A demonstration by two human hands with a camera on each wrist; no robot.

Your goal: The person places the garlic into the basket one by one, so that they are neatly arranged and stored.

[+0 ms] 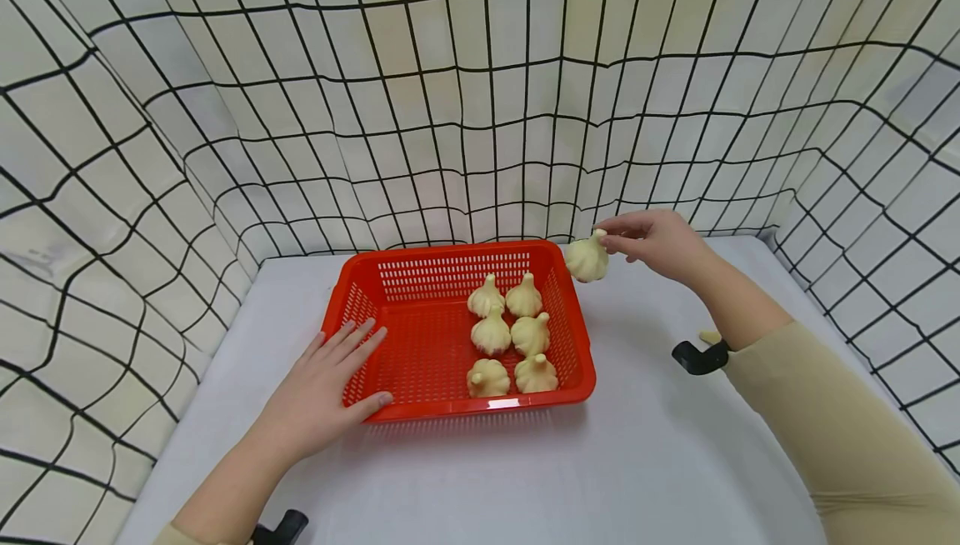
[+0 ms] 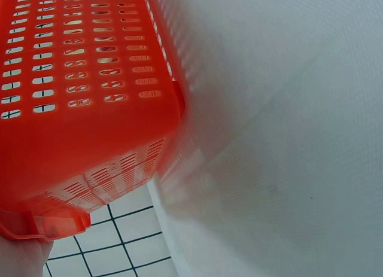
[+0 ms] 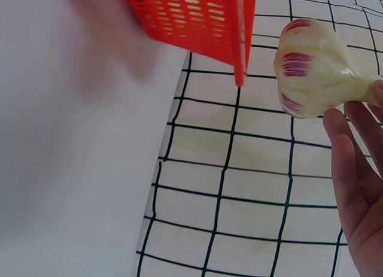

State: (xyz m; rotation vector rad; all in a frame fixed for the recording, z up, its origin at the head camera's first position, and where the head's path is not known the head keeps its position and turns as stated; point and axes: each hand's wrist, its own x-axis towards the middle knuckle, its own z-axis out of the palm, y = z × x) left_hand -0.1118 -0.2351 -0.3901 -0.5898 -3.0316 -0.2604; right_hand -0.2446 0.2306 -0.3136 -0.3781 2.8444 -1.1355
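My right hand (image 1: 660,247) pinches a garlic bulb (image 1: 587,260) by its stem, just outside the back right corner of a red basket (image 1: 480,408). In the right wrist view the held garlic bulb (image 3: 314,70) shows purple streaks on its base. My left hand (image 1: 318,395) lies over the basket's front left corner with fingers straight, the thumb along the front rim. Several pale garlic bulbs (image 1: 491,332) sit in the right half of the basket, roughly in two columns. The basket's slotted side (image 2: 84,151) fills much of the left wrist view.
The basket stands on a white table surface (image 1: 645,445). Black netting (image 1: 487,70) over white walls encloses the table at the back and both sides. A small yellowish piece (image 1: 709,337) shows beside my right wrist, partly hidden by the black wrist mount (image 1: 699,357).
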